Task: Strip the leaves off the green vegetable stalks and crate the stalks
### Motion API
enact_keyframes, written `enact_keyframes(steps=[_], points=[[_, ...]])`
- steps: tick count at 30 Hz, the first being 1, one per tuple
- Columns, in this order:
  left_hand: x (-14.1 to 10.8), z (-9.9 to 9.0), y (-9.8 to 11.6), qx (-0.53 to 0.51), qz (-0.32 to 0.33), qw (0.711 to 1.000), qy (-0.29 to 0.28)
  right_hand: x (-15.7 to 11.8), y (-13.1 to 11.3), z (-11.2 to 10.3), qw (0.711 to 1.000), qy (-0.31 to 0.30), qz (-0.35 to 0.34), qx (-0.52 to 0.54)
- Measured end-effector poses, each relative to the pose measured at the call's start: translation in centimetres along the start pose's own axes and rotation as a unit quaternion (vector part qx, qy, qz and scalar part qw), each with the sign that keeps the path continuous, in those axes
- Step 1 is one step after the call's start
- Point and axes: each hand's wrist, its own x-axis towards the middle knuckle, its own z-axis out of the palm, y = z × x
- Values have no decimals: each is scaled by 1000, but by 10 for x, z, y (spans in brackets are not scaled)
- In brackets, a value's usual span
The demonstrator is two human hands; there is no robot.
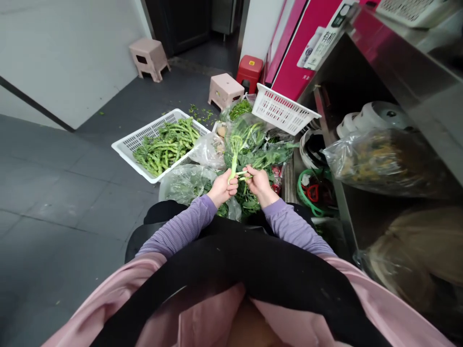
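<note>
In the middle of the head view, my left hand is closed round the stalk of a green broccolini stem, which stands upright with its head at the top. My right hand is closed, its fingers pinching a thin pale side stalk beside the main stem. Whether that side stalk is still joined to the stem I cannot tell. Below and behind both hands lie leafy greens and clear plastic bags. To the left, a white basket holds a pile of broccolini stems.
A second white basket leans tilted at the back right. Pink stools and a red stool stand beyond. Leaf scraps lie on the dark tiled floor. Metal shelving with a bagged item borders my right side.
</note>
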Motion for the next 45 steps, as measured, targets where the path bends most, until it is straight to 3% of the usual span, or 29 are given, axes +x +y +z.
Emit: enact_keyframes(steps=[2,5,8,10,12,14,16,18,21,23,25,28,31,36,40,42,45], points=[[-9,1,1,-12,-27,998,-61,15,-10,-13,998,-20,51,-34],[-17,0,2,21,-21,995,-97,46,-22,-39,983,43,126,-123],[-15,-3,-2,108,70,991,-35,75,-35,-63,964,74,179,-181],[-10,-6,-7,171,142,975,29,83,-42,-69,954,97,152,-239],[-4,-10,-13,218,189,954,86,79,-46,-62,951,97,66,-286],[0,-14,-18,253,213,935,127,63,-46,-45,961,22,-16,-276],[1,-16,-22,286,223,920,146,43,-42,-24,968,-78,-56,-230],[-1,-16,-25,299,220,917,146,25,-38,-5,969,-121,-82,-201],[-8,-10,-23,237,160,955,85,8,-36,8,976,-105,-97,-165],[-13,-7,-19,162,79,984,8,4,-36,9,986,-114,-64,-102],[-17,-6,-16,111,20,993,-46,2,-33,6,990,-133,-13,-50],[-20,-10,-18,116,48,991,-40,3,-25,1,990,-110,24,-82],[-18,-16,-25,173,139,975,14,0,-18,-1,985,-40,-22,-168],[-17,-24,-32,289,244,917,130,-19,-12,9,936,-106,-154,-297],[-20,-24,-36,379,288,861,180,-19,-1,19,889,-32,-286,-358],[-22,-22,-38,395,289,854,179,-13,5,19,857,-37,-341,-384],[-21,-20,-40,388,269,864,174,-7,13,18,787,-80,-387,-474]])
